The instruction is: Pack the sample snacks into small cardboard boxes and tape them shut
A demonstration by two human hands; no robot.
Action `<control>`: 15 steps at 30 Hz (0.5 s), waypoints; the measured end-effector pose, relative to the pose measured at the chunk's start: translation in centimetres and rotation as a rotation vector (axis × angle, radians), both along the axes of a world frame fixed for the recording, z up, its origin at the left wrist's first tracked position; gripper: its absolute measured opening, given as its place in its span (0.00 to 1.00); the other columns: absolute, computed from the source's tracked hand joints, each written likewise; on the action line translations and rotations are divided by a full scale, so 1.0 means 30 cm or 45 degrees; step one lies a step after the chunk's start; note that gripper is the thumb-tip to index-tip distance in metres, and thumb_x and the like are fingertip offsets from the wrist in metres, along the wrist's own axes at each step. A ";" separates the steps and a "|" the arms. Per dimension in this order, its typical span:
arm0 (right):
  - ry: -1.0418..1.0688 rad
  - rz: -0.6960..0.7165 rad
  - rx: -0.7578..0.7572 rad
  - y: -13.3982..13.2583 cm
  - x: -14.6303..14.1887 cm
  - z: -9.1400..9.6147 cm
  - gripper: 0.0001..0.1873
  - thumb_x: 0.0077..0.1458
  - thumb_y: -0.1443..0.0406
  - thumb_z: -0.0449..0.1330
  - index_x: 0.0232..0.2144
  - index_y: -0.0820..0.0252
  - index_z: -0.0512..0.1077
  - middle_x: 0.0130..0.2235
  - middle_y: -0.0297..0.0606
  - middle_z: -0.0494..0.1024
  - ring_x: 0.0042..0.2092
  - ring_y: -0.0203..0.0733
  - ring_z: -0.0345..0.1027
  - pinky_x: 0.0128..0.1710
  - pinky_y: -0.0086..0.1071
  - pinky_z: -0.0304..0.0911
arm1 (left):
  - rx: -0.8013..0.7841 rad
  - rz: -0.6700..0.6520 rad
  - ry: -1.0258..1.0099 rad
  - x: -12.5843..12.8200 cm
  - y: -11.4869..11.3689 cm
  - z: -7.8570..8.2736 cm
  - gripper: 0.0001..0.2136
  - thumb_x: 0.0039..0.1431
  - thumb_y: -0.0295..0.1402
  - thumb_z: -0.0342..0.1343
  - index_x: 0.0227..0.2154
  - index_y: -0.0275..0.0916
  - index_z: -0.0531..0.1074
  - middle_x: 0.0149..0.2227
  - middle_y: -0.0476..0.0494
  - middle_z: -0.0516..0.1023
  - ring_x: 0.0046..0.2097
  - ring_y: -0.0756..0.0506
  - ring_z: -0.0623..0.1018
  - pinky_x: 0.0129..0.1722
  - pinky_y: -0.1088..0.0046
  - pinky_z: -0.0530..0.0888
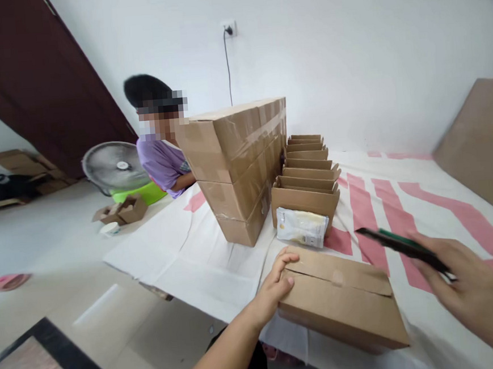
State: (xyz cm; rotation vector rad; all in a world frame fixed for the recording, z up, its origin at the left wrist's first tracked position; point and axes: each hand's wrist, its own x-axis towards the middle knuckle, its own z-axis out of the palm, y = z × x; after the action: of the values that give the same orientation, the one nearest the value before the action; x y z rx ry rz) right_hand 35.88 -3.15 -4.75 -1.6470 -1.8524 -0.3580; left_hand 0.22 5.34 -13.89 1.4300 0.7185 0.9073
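While left hand [275,289] rests, right [463,278] hovers.

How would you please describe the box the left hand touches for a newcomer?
On the cloth-covered table, look at the near edge. The box lies there, in front of a pale packet. Unlike the taped stack or open boxes behind, its closed top shows a dark gap.

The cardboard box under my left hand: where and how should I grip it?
Probably by its two short ends, one hand from each side: the box lies flat with its long side across, and the right end looks free. Your left hand rests at the left end; your right hand holds a cutter, best set down first. Better not pull the gaping top seam.
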 end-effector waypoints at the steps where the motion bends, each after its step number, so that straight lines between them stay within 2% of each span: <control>1: -0.037 0.135 0.008 0.019 -0.071 0.020 0.20 0.65 0.58 0.50 0.58 0.49 0.65 0.47 0.42 0.75 0.44 0.49 0.72 0.42 0.41 0.68 | -0.003 0.003 -0.010 0.001 0.003 -0.005 0.27 0.54 0.51 0.57 0.55 0.45 0.67 0.70 0.42 0.50 0.69 0.29 0.50 0.67 0.49 0.44; 2: -0.106 0.275 0.017 0.038 -0.142 0.034 0.19 0.65 0.62 0.50 0.57 0.49 0.66 0.47 0.41 0.75 0.44 0.47 0.72 0.41 0.38 0.69 | -0.001 0.006 -0.016 0.002 0.006 -0.010 0.27 0.54 0.51 0.58 0.55 0.45 0.67 0.69 0.42 0.51 0.69 0.29 0.50 0.67 0.49 0.44; 4: -0.235 0.444 0.036 0.074 -0.269 0.048 0.20 0.64 0.70 0.48 0.56 0.53 0.67 0.45 0.42 0.75 0.42 0.44 0.72 0.39 0.36 0.69 | 0.015 0.000 -0.028 0.002 0.010 -0.015 0.27 0.55 0.50 0.58 0.55 0.45 0.67 0.69 0.42 0.52 0.70 0.29 0.49 0.67 0.50 0.45; 7: -0.393 0.546 0.067 0.117 -0.387 0.043 0.22 0.62 0.75 0.47 0.53 0.58 0.70 0.42 0.44 0.76 0.39 0.46 0.71 0.37 0.39 0.70 | 0.028 -0.018 -0.076 0.000 0.008 -0.014 0.27 0.56 0.49 0.58 0.57 0.45 0.66 0.69 0.42 0.54 0.69 0.30 0.51 0.67 0.50 0.46; 11: -0.484 0.599 0.025 0.134 -0.417 0.038 0.24 0.60 0.77 0.45 0.53 0.58 0.70 0.42 0.46 0.76 0.39 0.49 0.70 0.35 0.42 0.70 | 0.000 -0.023 -0.079 -0.003 0.005 -0.011 0.28 0.55 0.49 0.58 0.57 0.45 0.66 0.69 0.42 0.53 0.69 0.29 0.52 0.67 0.49 0.46; 15: -0.523 0.614 -0.001 0.113 -0.362 0.064 0.23 0.60 0.77 0.46 0.52 0.58 0.71 0.40 0.46 0.76 0.38 0.48 0.70 0.35 0.42 0.70 | -0.021 -0.031 -0.050 -0.004 0.007 -0.017 0.27 0.55 0.49 0.58 0.56 0.46 0.65 0.71 0.43 0.47 0.70 0.31 0.49 0.68 0.50 0.43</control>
State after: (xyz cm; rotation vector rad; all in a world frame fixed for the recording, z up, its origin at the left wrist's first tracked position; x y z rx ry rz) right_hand 25.01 0.23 -2.82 -1.1244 -2.4735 -0.5080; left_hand 0.09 5.56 -14.41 1.3994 0.6764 0.9065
